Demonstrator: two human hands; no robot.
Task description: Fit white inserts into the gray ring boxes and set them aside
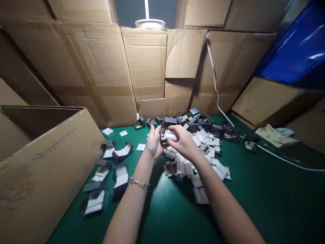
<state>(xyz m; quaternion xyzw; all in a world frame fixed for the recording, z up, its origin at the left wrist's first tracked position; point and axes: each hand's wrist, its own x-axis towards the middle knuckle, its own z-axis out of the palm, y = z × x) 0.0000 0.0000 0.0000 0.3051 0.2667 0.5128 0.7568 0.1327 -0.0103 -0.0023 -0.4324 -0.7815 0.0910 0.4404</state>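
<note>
Far left, an open carton (pixel 56 169) stands beside the work, its near wall bordering the space. Next to it, small dark boxes with pale linings (pixel 121 176) sit spread in loose columns, lids tipped back, apparently spaced so each stays easy to reach. A few white slips (pixel 141 147) lie flat just beyond.

Now the middle! The left hand (pixel 153 144) cups an open dark box (pixel 169 121) from its left side, fingers wrapped round, seemingly to steady it. That box is up off the green counter (pixel 167 220), between both hands, its opening towards the wearer. In from the right, the right hand (pixel 186 141) has thumb and fingers narrowed on a white insert (pixel 171 136) at the opening, presumably for fine control.

Right of that, white pieces (pixel 213 157) heap loosely, within easy reach of the right hand, with more dark boxes (pixel 215 128) jumbled behind, and a pale cable (pixel 215 81) hangs down the cardboard wall (pixel 228 64).
</note>
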